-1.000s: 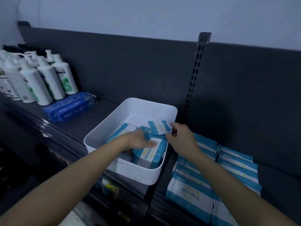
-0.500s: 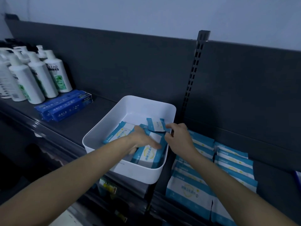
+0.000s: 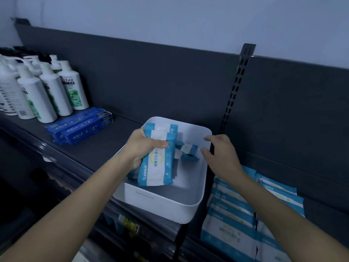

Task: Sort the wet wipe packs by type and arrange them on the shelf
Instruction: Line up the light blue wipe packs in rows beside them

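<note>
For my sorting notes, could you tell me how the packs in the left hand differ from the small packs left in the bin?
The held packs are large, lifted and gripped by the left hand; the small packs are much smaller and lie loose in the bin. The held ones show a wide white band; the small ones look mostly blue. Both are blue and white.

I see two bare forearms, no sleeves | left hand [image 3: 143, 146] from lower left of frame, no rings or watch | right hand [image 3: 221, 154] from lower right, wrist equally bare
</note>
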`<action>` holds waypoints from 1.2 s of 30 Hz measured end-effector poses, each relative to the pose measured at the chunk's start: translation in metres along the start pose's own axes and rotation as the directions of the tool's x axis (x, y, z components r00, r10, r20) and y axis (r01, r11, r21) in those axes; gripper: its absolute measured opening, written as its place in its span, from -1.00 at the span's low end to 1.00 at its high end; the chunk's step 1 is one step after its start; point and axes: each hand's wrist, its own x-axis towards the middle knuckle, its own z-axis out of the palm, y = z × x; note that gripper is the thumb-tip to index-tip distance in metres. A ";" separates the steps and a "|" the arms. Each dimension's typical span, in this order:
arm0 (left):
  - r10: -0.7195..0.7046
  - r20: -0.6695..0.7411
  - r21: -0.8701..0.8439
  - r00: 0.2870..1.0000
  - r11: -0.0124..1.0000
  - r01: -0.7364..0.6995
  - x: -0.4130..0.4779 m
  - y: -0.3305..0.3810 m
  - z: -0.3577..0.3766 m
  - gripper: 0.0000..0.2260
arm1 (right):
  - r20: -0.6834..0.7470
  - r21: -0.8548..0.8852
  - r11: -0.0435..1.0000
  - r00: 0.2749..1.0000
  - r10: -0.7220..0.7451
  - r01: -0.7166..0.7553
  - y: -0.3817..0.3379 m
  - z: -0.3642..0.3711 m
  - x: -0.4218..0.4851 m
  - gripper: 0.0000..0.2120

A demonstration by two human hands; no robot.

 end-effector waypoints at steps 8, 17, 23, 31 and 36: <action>0.103 -0.089 -0.171 0.991 0.978 -0.117 -0.002 0.015 -0.042 -0.79 | 0.580 -0.311 0.923 0.815 -0.004 0.225 -0.020 0.041 0.068 -0.31; 0.081 -0.102 -0.274 0.991 0.956 -0.107 -0.005 0.010 -0.058 -0.77 | 0.741 -0.422 0.864 0.653 0.154 0.275 -0.007 0.099 0.091 -0.09; 0.079 -0.117 -0.315 0.990 0.942 -0.112 -0.008 0.008 -0.059 -0.77 | 0.619 -0.460 0.817 0.786 0.013 0.349 -0.012 0.090 0.092 -0.65; 0.237 -0.084 -0.340 0.968 0.906 -0.252 -0.017 0.032 -0.027 -0.79 | 0.124 0.291 0.922 0.965 0.230 -0.257 -0.032 0.008 0.092 -0.87; 0.306 -0.016 -0.328 0.952 0.898 -0.294 -0.026 0.051 0.020 -0.82 | 0.057 0.683 0.681 0.948 0.313 -0.265 -0.018 -0.047 0.049 -0.75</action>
